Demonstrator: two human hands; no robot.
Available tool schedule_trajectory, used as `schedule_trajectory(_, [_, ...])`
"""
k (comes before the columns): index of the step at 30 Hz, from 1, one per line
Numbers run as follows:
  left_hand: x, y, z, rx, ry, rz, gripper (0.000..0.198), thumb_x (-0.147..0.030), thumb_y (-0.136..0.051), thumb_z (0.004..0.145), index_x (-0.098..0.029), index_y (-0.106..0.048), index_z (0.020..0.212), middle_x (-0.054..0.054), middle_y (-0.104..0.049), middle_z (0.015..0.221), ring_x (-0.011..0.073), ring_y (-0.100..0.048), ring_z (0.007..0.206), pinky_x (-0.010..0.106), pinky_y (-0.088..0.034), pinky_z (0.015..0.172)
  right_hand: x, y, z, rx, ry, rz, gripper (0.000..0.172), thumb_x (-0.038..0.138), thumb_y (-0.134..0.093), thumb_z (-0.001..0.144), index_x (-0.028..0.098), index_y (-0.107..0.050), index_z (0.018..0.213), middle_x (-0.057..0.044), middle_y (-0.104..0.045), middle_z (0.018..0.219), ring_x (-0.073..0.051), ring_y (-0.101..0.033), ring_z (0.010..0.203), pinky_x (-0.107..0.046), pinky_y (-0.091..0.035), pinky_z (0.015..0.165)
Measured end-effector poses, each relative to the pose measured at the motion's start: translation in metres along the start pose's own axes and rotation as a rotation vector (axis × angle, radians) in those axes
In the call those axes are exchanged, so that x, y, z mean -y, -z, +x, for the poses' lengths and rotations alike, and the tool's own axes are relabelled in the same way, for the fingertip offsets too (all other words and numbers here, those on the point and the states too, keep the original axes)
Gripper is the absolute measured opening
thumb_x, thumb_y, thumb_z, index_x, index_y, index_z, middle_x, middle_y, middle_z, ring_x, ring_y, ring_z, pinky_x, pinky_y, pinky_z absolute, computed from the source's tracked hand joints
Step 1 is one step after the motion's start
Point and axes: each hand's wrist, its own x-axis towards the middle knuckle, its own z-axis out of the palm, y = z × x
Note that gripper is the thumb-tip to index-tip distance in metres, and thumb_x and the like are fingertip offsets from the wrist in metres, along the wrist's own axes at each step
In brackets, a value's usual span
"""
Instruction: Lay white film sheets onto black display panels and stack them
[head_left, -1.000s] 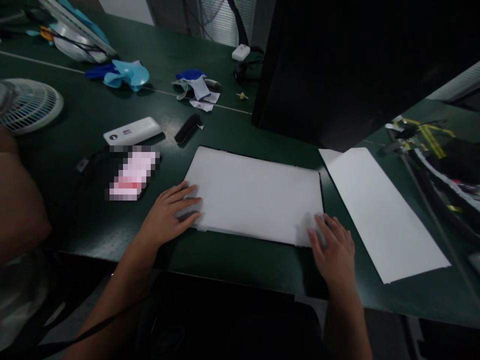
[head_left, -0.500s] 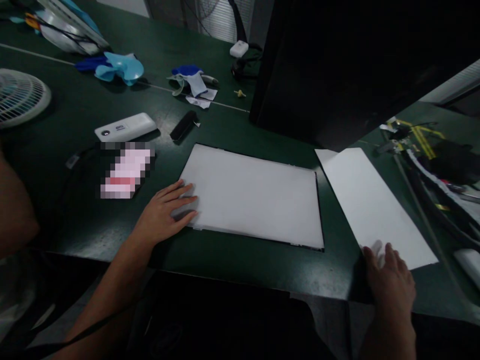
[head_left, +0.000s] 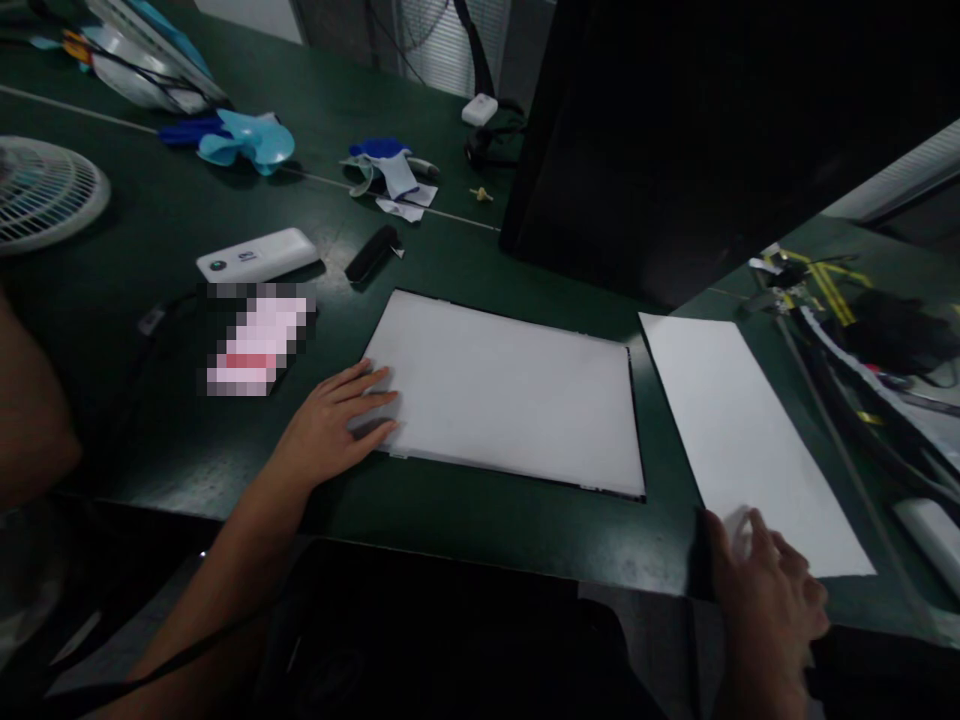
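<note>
Left hand point(head_left: 334, 420) is lying fingers spread over the 9 o'clock end of a white panel point(head_left: 502, 390) with a thin dark edge, resting there, not gripping anything. Right hand point(head_left: 769, 580) is at the 6 o'clock end of a loose white sheet point(head_left: 750, 420), fingers curled over the top and thumb by the 7 o'clock edge. Can't tell if it's actually pinching the sheet or just touching it, the underside's hidden.

Both pieces lie on the green table point(head_left: 480, 530), sheet at the panel's 3 o'clock, with a gap between. I'd call this step steadying the panel with one hand while the other handles the sheet. IMO the next move calls for a proper hold on that near edge and an even, gentle pull so it doesn't buckle, left hand staying light.

Further out: big black slab point(head_left: 697, 130) around 1 o'clock of the panel, close to the sheet's far end, so mind that corner. Cables point(head_left: 840, 370) beyond the sheet at 3, pixelated pink thing point(head_left: 262, 340) between 9 and 10.
</note>
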Motion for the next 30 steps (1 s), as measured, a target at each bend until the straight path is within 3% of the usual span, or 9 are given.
schedule_trajectory(4, [-0.002,0.002,0.0,0.032,0.0,0.035,0.033,-0.044,-0.066,0.099,-0.025,-0.074,0.125,0.007,-0.063,0.153,0.0327,-0.051,0.15,0.057,-0.047,0.122,0.002,0.017,-0.005,0.086,-0.031,-0.035,0.072,0.074,-0.03,0.102,0.028,-0.067,0.144,-0.018,-0.071,0.13,-0.042,-0.069,0.11,-0.061,-0.053,0.096])
schedule_trajectory(7, [-0.002,0.003,-0.001,0.041,0.027,0.02,0.032,-0.045,-0.065,0.099,-0.029,-0.074,0.126,0.004,-0.062,0.155,0.0315,-0.049,0.151,0.058,-0.046,0.122,-0.002,0.027,-0.012,0.101,-0.041,-0.039,0.072,0.063,-0.02,0.106,0.025,-0.071,0.138,-0.02,-0.076,0.104,-0.04,-0.072,0.088,-0.054,-0.055,0.077])
schedule_trajectory(14, [-0.002,0.001,0.0,0.042,0.065,-0.017,0.032,-0.046,-0.067,0.097,-0.036,-0.074,0.126,-0.002,-0.062,0.155,0.0297,-0.049,0.152,0.059,-0.045,0.124,0.001,0.021,-0.035,-0.245,0.264,0.029,0.055,0.047,-0.036,0.107,0.018,-0.07,0.138,-0.016,-0.078,0.102,-0.035,-0.074,0.083,-0.043,-0.052,0.065])
schedule_trajectory(16, [-0.002,0.001,0.0,0.043,0.058,-0.013,0.032,-0.047,-0.067,0.097,-0.035,-0.074,0.125,0.0,-0.063,0.154,0.0296,-0.049,0.151,0.059,-0.045,0.124,0.014,0.023,-0.038,-0.248,0.448,0.154,0.046,0.039,-0.041,0.107,0.019,-0.072,0.134,-0.013,-0.078,0.11,-0.03,-0.075,0.089,-0.041,-0.057,0.074])
schedule_trajectory(18, [-0.002,0.001,0.001,0.039,0.048,-0.012,0.032,-0.048,-0.067,0.097,-0.033,-0.074,0.125,0.001,-0.063,0.154,0.0296,-0.05,0.151,0.058,-0.045,0.124,0.034,0.029,-0.038,-0.221,0.668,0.322,0.039,0.029,-0.044,0.106,0.022,-0.073,0.131,-0.009,-0.076,0.124,-0.026,-0.075,0.105,-0.042,-0.058,0.093])
schedule_trajectory(20, [-0.002,0.001,0.001,0.039,0.04,-0.007,0.032,-0.047,-0.067,0.097,-0.032,-0.074,0.125,0.002,-0.064,0.153,0.0301,-0.05,0.151,0.058,-0.045,0.123,0.058,0.037,-0.036,-0.181,0.874,0.437,0.041,0.019,-0.044,0.105,0.025,-0.071,0.135,-0.006,-0.072,0.136,-0.024,-0.07,0.121,-0.044,-0.054,0.109])
schedule_trajectory(23, [-0.004,0.003,-0.001,0.031,0.048,0.001,0.042,-0.046,-0.068,0.097,-0.031,-0.068,0.137,0.005,-0.06,0.157,0.0315,-0.051,0.15,0.057,-0.045,0.123,0.095,0.048,-0.031,-0.133,1.086,0.458,0.05,0.008,-0.044,0.103,0.026,-0.066,0.143,-0.004,-0.069,0.141,-0.022,-0.064,0.133,-0.046,-0.049,0.117])
schedule_trajectory(27, [-0.013,0.009,-0.001,-0.022,0.122,0.009,0.083,-0.05,-0.069,0.096,-0.028,-0.032,0.167,0.012,-0.031,0.176,0.0375,-0.042,0.155,0.059,-0.043,0.124,0.131,0.053,-0.031,-0.089,1.224,0.397,0.053,0.0,-0.041,0.099,0.023,-0.068,0.139,-0.003,-0.073,0.133,-0.023,-0.063,0.134,-0.049,-0.049,0.117])
schedule_trajectory(30, [-0.019,0.013,0.0,-0.066,0.152,0.011,0.101,-0.049,-0.072,0.094,-0.031,-0.01,0.172,0.013,-0.013,0.18,0.0415,-0.03,0.16,0.063,-0.039,0.125,0.148,0.055,-0.038,-0.056,1.316,0.358,0.053,-0.003,-0.041,0.096,0.021,-0.071,0.133,-0.003,-0.073,0.133,-0.024,-0.064,0.132,-0.049,-0.051,0.113])
